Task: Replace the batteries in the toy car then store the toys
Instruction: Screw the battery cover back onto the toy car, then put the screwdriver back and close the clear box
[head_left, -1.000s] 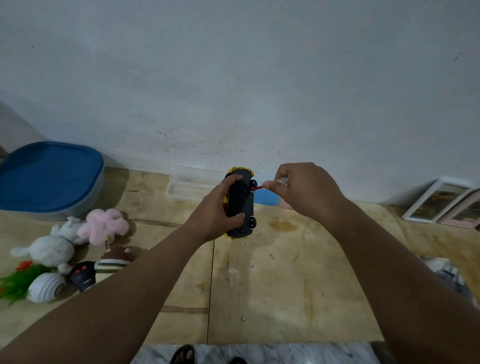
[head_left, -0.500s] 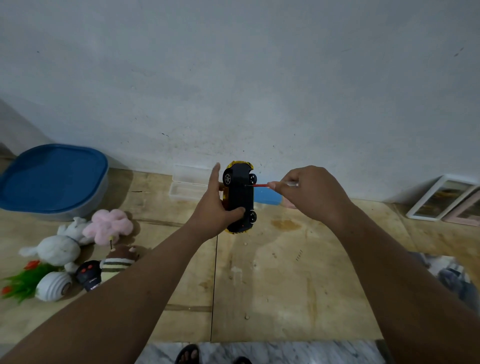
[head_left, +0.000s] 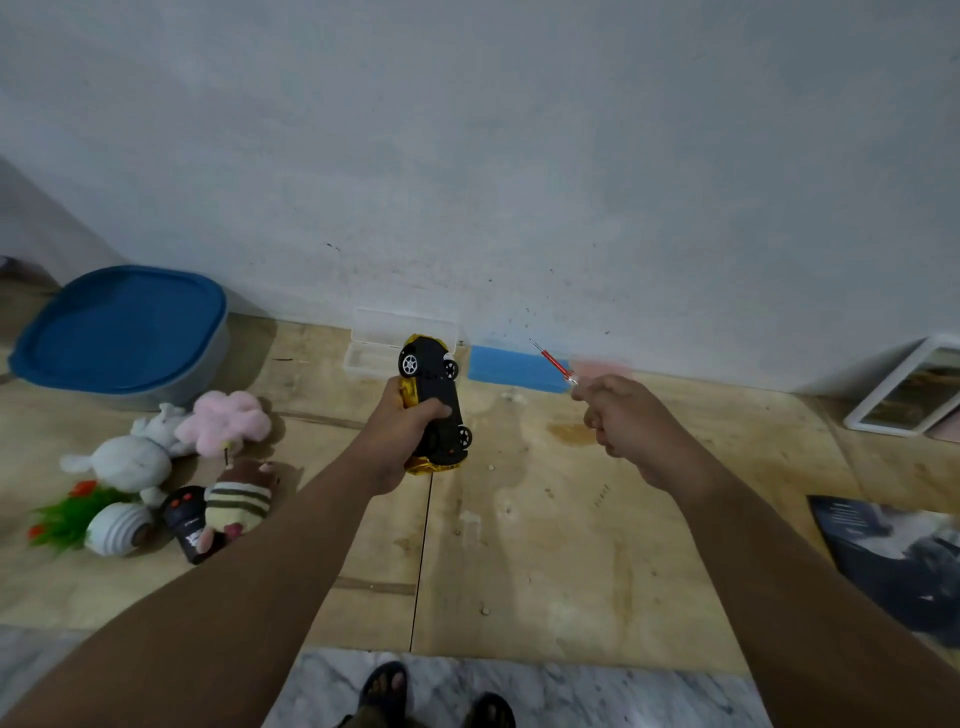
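A yellow toy car (head_left: 434, 402) with a black underside is held above the wooden table, its belly turned to me. My left hand (head_left: 397, 434) grips it around the middle. My right hand (head_left: 621, 421) is off to the right of the car, pinching a small screwdriver (head_left: 553, 362) with a red shaft that points up and left, clear of the car. A black remote control (head_left: 186, 522) lies among soft toys at the left.
A blue-lidded grey tub (head_left: 122, 338) stands at the back left. Plush toys (head_left: 223, 423) and a green plant toy (head_left: 67, 514) lie left. A clear plastic case (head_left: 384, 343) and blue pad (head_left: 511, 366) sit by the wall. Picture frames (head_left: 906, 387) lean right.
My right hand has pulled the screwdriver away from the car's underside, moving right. My left hand now wraps tighter around the car and has dropped slightly.
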